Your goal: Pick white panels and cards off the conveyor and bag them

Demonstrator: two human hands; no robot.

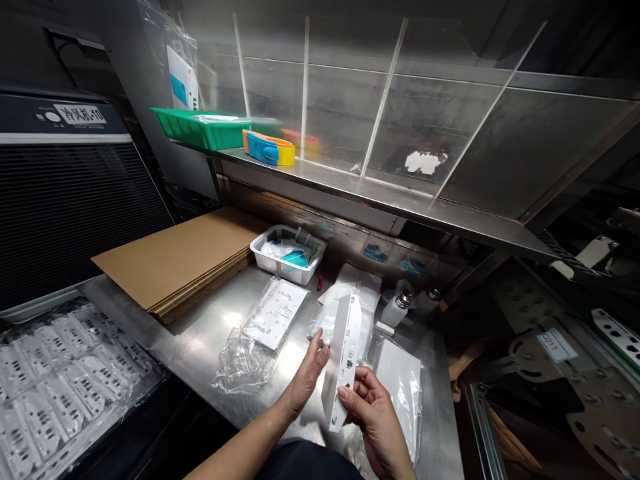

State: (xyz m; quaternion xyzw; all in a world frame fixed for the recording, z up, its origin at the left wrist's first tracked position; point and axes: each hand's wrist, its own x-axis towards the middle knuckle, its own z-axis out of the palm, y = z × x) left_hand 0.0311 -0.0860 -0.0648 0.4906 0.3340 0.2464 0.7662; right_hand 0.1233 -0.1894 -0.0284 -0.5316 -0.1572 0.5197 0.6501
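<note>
A thin white plastic housing (343, 363), with cut-outs along its narrow side, stands upright and slightly tilted over the worktable. My right hand (373, 407) is closed on its lower right part, thumb on the near side and fingers behind. Just left of the housing is my left hand (307, 373), its visible fingers stretched upward; whether they touch the edge cannot be made out. A flat white printed panel (277, 312) lies to the left, partly in clear plastic wrapping (245, 360). Another bagged white piece (400, 373) rests on the right.
Cardboard sheets (190, 250) are stacked at left, beside a white basket (280, 267). A pump bottle (397, 307) stands at the back right. Overhead, a metal shelf (350, 183) carries a green tray (205, 130). Bagged white parts (65, 380) sit at lower left.
</note>
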